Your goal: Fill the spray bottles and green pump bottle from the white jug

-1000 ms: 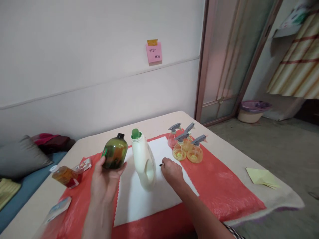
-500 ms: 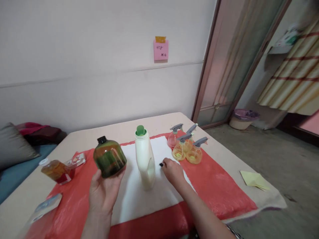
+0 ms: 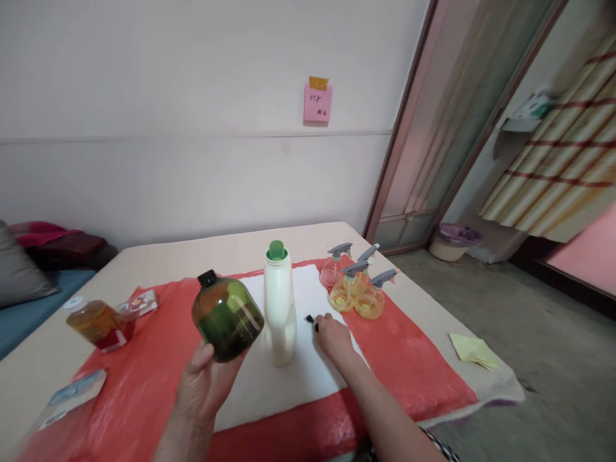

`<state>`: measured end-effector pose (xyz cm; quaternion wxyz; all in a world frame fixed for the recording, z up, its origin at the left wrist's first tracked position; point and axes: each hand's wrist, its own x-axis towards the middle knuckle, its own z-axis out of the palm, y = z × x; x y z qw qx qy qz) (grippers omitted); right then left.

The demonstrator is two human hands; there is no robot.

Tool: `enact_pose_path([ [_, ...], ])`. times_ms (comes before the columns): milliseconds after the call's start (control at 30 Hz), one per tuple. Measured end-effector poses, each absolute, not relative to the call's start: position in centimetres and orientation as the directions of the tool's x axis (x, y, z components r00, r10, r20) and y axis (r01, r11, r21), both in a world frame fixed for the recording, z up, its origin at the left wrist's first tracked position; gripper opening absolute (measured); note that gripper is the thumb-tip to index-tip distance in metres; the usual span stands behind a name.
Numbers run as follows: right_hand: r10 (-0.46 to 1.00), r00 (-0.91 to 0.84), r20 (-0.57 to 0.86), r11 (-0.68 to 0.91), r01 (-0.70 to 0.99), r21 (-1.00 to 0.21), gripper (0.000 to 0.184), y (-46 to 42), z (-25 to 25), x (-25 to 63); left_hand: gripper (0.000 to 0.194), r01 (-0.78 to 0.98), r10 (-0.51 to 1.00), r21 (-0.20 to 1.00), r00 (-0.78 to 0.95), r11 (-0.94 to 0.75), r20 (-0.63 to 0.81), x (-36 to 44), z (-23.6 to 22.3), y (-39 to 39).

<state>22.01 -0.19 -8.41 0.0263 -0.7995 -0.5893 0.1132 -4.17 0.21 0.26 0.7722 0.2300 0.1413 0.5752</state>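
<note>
In the head view my left hand [image 3: 206, 378] is wrapped round the lower part of a round, see-through green-brown bottle [image 3: 227, 317]. The bottle is held up off the table, its black neck leaning left. My right hand [image 3: 333, 337] is low over the white sheet [image 3: 283, 398], its fingers closed on a small black piece [image 3: 310, 319] that is mostly hidden; what kind it is I cannot tell. Between my hands stands a tall whitish bottle [image 3: 280, 308] with a green top, upright on the sheet.
Several small spray bottles [image 3: 369, 301] with grey trigger heads stand behind my right hand. An amber bottle [image 3: 96, 324], a small packet [image 3: 142, 303] and a flat pouch [image 3: 72, 398] are at left. Yellow paper notes [image 3: 474, 350] lie near the right edge of the table [image 3: 158, 256].
The held bottle has moved a little right and tips further left. My right hand has shifted slightly, and more of the black piece shows. The whole view has turned slightly.
</note>
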Motion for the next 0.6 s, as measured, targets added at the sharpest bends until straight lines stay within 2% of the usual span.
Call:
enact_pose_path([
  [167,0.944,0.284,-0.168,-0.315,0.926,-0.206,0.03,-0.3,-8.3,22.4,0.071,-0.77,0.941,0.564,0.337,0.298,-0.037,-3.3,-0.3,-0.4],
  [300,0.935,0.33,-0.129,-0.354,0.877,-0.324,0.029,-0.2,-7.8,22.4,0.06,-0.725,0.94,0.612,0.328,0.316,-0.097,-2.6,-0.6,-0.7],
  [467,0.889,0.457,0.036,-0.333,0.697,-0.635,0.017,-0.7,-5.3,23.4,0.067,-0.501,0.857,0.81,0.515,0.305,-0.004,-2.8,-0.1,-1.1],
  [600,0.796,0.59,0.133,-0.122,0.372,-0.92,0.022,-2.0,-2.5,26.2,0.085,-0.219,0.649,0.923,0.759,0.318,-0.044,-2.7,0.6,-1.4],
])
